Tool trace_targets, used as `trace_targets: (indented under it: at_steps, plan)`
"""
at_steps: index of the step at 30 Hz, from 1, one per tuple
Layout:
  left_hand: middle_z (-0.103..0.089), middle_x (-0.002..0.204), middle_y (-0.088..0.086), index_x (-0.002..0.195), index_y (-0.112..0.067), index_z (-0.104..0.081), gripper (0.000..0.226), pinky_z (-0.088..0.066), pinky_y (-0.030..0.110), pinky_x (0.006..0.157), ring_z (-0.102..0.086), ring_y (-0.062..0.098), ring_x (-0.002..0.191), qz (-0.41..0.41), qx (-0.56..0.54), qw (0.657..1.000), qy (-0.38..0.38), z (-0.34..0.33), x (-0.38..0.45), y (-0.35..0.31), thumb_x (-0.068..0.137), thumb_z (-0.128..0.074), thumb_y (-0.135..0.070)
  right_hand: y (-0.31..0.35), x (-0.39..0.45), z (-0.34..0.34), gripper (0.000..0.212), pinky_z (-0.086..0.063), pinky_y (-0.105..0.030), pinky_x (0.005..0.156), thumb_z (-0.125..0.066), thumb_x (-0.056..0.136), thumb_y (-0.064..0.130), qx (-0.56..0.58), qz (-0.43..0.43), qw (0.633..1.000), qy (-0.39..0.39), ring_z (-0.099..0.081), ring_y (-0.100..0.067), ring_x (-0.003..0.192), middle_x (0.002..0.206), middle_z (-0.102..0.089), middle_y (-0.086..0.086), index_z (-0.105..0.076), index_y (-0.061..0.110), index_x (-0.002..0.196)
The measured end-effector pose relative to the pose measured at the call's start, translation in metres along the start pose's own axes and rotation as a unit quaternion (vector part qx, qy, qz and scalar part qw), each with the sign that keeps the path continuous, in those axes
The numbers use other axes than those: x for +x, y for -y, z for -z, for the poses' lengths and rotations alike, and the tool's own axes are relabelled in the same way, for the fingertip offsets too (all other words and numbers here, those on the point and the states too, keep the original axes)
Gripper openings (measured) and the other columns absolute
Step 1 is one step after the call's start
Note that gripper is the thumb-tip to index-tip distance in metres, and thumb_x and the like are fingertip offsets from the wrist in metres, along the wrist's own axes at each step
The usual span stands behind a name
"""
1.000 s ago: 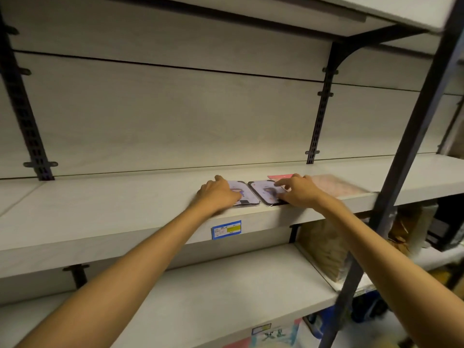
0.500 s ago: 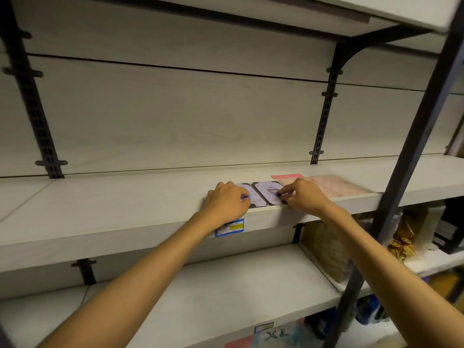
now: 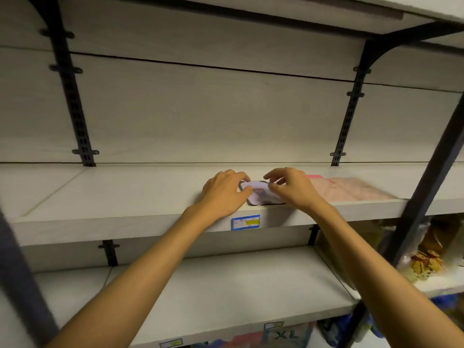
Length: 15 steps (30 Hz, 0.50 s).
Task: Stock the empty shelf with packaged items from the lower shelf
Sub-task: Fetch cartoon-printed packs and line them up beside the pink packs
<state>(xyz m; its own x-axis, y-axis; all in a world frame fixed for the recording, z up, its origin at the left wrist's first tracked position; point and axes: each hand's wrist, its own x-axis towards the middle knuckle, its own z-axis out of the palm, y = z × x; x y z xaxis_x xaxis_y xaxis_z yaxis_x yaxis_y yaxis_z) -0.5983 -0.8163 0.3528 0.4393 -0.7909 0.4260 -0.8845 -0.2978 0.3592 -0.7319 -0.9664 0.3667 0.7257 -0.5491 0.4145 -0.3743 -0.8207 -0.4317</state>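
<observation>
I'm at the placing step: both hands sit on the shelf (image 3: 125, 197) at its front edge, settling small packs (image 3: 258, 194) between them. My left hand (image 3: 223, 194) curls on the packs' left side, thumb and fingers pinching; my right hand (image 3: 291, 189) pinches the right side. How many packs overlap there, I can't tell. Next, I'd square them flat and let go. Just right of my right hand lies a pink packet (image 3: 351, 189); below the hands, a price tag (image 3: 245, 222). The dark post (image 3: 426, 184) further right narrows reach.
</observation>
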Motion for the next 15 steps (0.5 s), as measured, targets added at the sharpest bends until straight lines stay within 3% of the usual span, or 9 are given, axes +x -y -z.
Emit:
trace_targets:
  at_steps: [5, 11, 15]
  plan:
    - [-0.058, 0.133, -0.004, 0.13, -0.033, -0.058, 0.035, -0.044, 0.036, 0.097, -0.053, 0.019, 0.122, 0.019, 0.033, 0.999, -0.017, 0.039, -0.042, 0.038, 0.098, -0.048, -0.043, 0.047, -0.006, -0.035, 0.024, -0.055, -0.037, 0.085, -0.061, 0.087, 0.024, 0.07, 0.054, 0.996, -0.005, -0.067, -0.012, 0.09, 0.098, -0.073, 0.005, -0.073, 0.024, 0.108]
    - [-0.056, 0.125, -0.012, 0.123, -0.038, -0.06, 0.027, -0.051, 0.037, 0.092, -0.057, 0.009, 0.109, 0.046, -0.027, 0.997, -0.057, 0.086, -0.116, 0.086, 0.097, -0.053, -0.039, 0.128, -0.039, -0.076, 0.021, -0.053, -0.031, 0.088, -0.061, 0.089, 0.018, 0.139, 0.153, 0.978, 0.009, -0.064, -0.006, 0.095, 0.104, -0.07, 0.007, -0.073, 0.022, 0.106]
    - [-0.056, 0.119, -0.016, 0.119, -0.04, -0.061, 0.023, -0.053, 0.035, 0.09, -0.058, 0.004, 0.102, 0.056, -0.057, 0.994, -0.076, 0.115, -0.177, 0.127, 0.096, -0.057, -0.037, 0.191, -0.07, -0.103, 0.022, -0.053, -0.026, 0.087, -0.061, 0.089, 0.015, 0.163, 0.166, 0.972, 0.028, -0.063, -0.005, 0.095, 0.104, -0.069, 0.009, -0.073, 0.023, 0.106]
